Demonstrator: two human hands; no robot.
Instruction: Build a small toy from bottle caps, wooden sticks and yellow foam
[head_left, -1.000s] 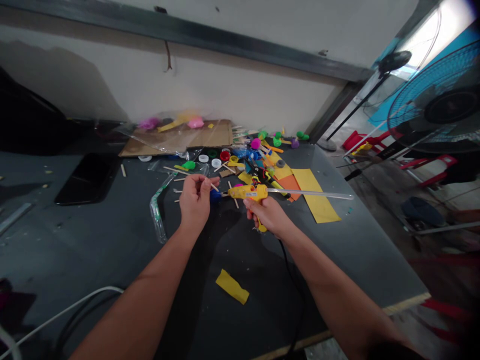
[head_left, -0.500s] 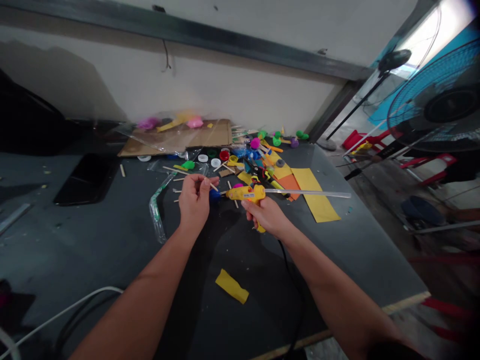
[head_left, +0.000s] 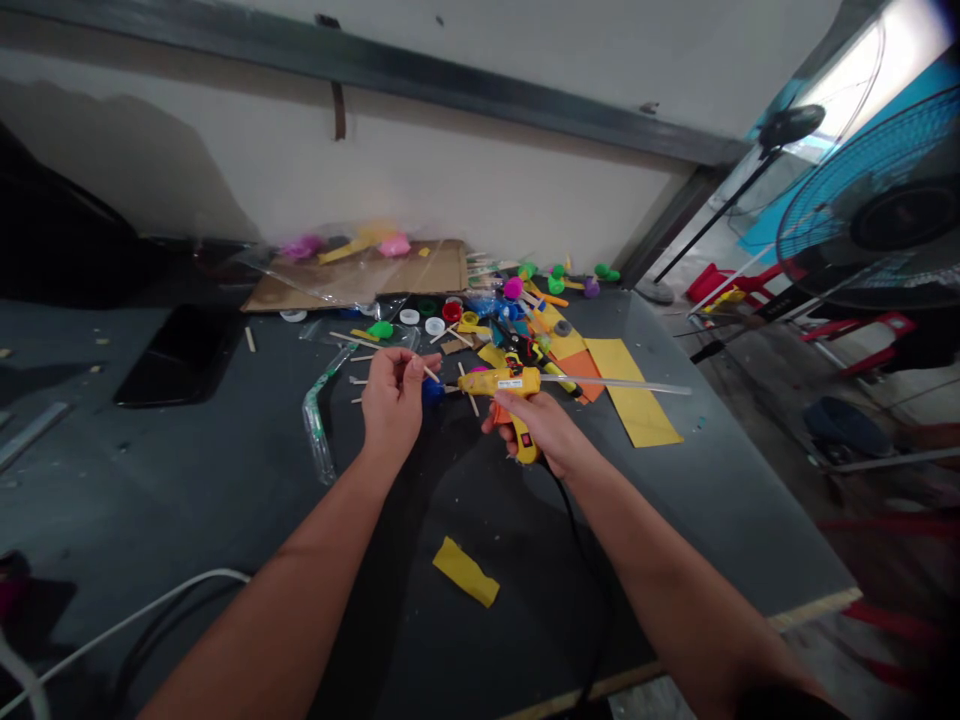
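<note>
My right hand [head_left: 536, 425] is wrapped around the handle of a yellow hot glue gun [head_left: 499, 382]. A long clear glue stick [head_left: 622, 383] sticks out of the gun's back end. Its nozzle points left toward my left hand [head_left: 394, 395], which pinches a short thin wooden stick [head_left: 430, 371] between thumb and fingers. Just below the stick's end, in front of the nozzle, is a blue round thing [head_left: 432, 391]; I cannot tell whether the hand holds it or the nozzle touches it.
Bottle caps [head_left: 451, 312], loose sticks and pliers [head_left: 529, 348] lie behind my hands. Yellow paper [head_left: 634, 390] is to the right, a yellow scrap [head_left: 466, 572] in front. A phone [head_left: 180, 355] and plastic packaging [head_left: 315, 430] lie left. Cardboard [head_left: 427, 270] rests by the wall; a fan [head_left: 900, 200] stands right.
The glue gun has rotated slightly in my right hand's hold, so its handle and red switch show more. My left hand stays almost in place with the stick.
</note>
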